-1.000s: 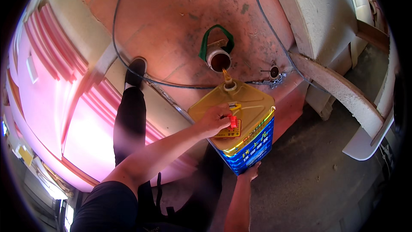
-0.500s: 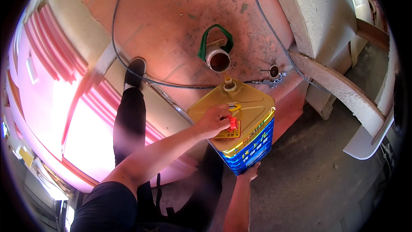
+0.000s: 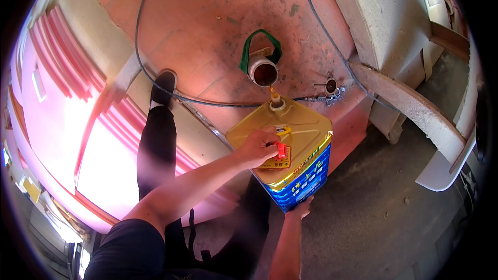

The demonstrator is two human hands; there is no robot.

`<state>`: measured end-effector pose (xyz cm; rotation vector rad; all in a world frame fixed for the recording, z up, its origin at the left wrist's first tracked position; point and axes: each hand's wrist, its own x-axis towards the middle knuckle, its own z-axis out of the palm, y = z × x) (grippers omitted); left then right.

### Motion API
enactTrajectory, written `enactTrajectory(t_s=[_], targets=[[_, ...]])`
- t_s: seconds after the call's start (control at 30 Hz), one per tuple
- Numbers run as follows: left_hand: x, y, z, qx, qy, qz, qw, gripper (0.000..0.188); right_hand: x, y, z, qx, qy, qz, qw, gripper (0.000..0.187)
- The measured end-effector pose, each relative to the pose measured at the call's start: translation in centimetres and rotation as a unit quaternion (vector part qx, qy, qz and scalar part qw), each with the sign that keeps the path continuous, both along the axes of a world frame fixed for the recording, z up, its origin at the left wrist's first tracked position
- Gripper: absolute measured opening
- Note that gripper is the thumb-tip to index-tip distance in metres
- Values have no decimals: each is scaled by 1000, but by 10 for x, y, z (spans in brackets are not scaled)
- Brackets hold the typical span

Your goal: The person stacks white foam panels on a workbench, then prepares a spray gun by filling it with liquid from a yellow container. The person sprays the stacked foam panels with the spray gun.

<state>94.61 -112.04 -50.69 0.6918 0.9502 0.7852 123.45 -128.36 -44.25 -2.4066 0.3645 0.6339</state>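
Observation:
A square metal can (image 3: 249, 129) with a gold top and blue printed side is tilted away from me. My left hand (image 3: 261, 147) is closed around the yellow handle (image 3: 283, 130) on its top, and a red cap (image 3: 281, 150) shows at the fingers. Beneath the can's lower near corner, my right hand (image 3: 300, 209) supports it; its fingers are mostly hidden under the can. From the spout (image 3: 277, 102) a thin amber stream (image 3: 271, 89) runs into a round, pale-rimmed opening (image 3: 263, 74) holding dark brown liquid. A green strap (image 3: 262, 32) loops behind that opening.
A black cable (image 3: 218, 105) crosses the reddish surface (image 3: 197, 31) below the opening. To the right lie a chain (image 3: 334, 97) and a small round fitting (image 3: 331, 86). My left foot (image 3: 164, 87) rests at that surface's edge. White curved panels (image 3: 399, 15) stand at right.
The amber stream from the spout shows more plainly and reaches the opening. The can and both hands have barely moved.

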Motion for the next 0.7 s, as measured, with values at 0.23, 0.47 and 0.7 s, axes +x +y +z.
enactTrajectory(t_s=[0.23,0.47,0.7], targets=[[0,0,0,10,-2,-5,1000,22,-1,-2,-1,1,3,-3,1000,64],[3,-3,-3,3,-9,-1,1000,21,4,-11,-7,7,-2,6,1000,64],[2,1,6,8,-1,2,1000,21,5,-12,-5,10,4,-13,1000,64]])
